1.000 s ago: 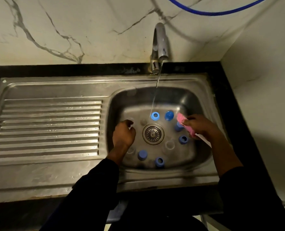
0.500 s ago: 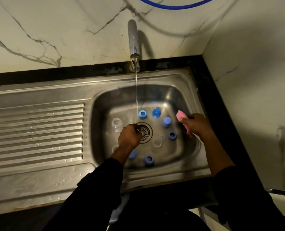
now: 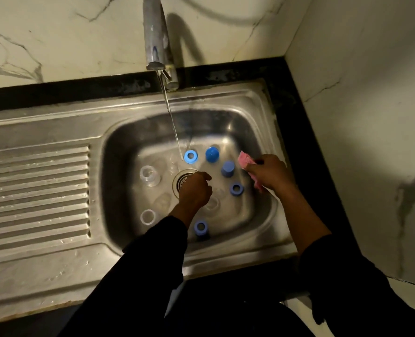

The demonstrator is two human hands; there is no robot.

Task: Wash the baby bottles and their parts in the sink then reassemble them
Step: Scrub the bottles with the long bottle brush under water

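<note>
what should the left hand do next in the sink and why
Probably pick up the blue plastic ring under the running water: the left hand is curled over the round metal drain beside it, and the right hand grips the pink sponge, ready to scrub.

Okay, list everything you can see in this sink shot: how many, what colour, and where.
Tap: one, silver, behind the basin, water running.
Sink: one, steel, drainboard on its left.
Drain strainer: one, metal, basin centre.
Blue rings: three, blue, spread around the drain.
Blue caps: two, blue, far right of the basin.
Clear bottles: two plainly, clear, basin's left; fainter clear parts uncountable.
Pink sponge: one, pink, basin's right edge.
Left hand: curled over the drain.
Right hand: grips the sponge.
</note>
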